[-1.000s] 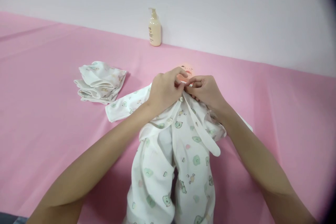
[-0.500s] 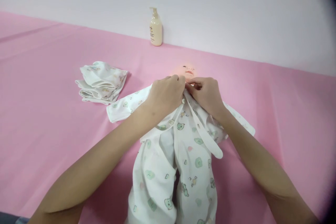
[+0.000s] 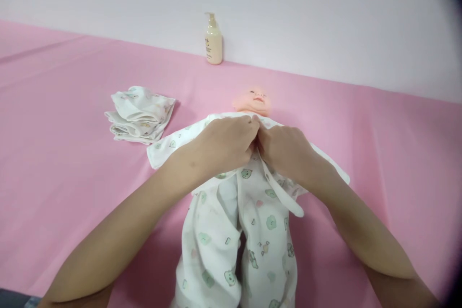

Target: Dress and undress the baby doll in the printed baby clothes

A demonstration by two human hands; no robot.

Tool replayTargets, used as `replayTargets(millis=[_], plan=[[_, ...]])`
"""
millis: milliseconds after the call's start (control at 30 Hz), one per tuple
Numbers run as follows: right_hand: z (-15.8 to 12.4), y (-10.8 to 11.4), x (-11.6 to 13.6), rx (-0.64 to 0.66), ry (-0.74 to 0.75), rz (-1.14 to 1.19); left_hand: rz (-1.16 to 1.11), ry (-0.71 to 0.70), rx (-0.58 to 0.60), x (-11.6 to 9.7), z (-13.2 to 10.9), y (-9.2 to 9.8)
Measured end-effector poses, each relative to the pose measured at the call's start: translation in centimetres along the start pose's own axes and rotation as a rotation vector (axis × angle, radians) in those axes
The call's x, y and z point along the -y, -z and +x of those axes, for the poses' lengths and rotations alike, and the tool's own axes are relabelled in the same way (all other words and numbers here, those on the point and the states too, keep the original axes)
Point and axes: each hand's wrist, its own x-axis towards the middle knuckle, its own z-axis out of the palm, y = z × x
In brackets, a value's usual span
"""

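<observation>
Pinching the romper [image 3: 252, 211] front just below the doll's [image 3: 255, 98] chin, the left hand [image 3: 225, 142] and right hand [image 3: 285, 147] are curled closed, knuckles touching. The doll lies mid-worktop [image 3: 72, 163], head toward the far edge.

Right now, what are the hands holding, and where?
The left hand and right hand pinch the printed romper at its front opening, just below the collar.

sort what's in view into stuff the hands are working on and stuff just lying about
Being worked on: left hand and right hand, both pinching the chest opening of the printed romper; the baby doll wearing it.
Lying about: folded baby clothes to the left; pump bottle by the wall; pink sheet underneath.
</observation>
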Motion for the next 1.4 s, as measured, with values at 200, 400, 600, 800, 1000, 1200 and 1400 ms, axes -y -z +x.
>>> replayTargets(millis=[200,400,600,800,1000,1200,1400], plan=[[-2.1,1.1,1.1,0.0,0.09,0.154,-0.18,-0.01,0.038,1.2,0.2,0.2],[-1.0,1.2,0.6,-0.03,0.0,0.205,-0.222,0.021,0.061,1.2,0.1,0.3],[-0.5,1.3,-0.9,0.007,-0.025,0.32,-0.249,0.017,0.03,1.3,-0.1,0.3],[0.0,2.0,-1.6,0.085,-0.079,0.546,-0.316,0.01,-0.063,1.0,0.0,1.1],[0.5,2.2,-2.4,0.204,-0.105,0.793,-0.338,-0.019,-0.078,0.9,-0.1,1.5],[0.6,2.3,-2.7,0.065,-0.149,1.018,-0.358,-0.052,-0.103,1.5,0.1,1.4],[0.5,2.4,-2.6,0.064,-0.167,1.067,-0.366,0.044,-0.148,2.0,0.1,1.4]])
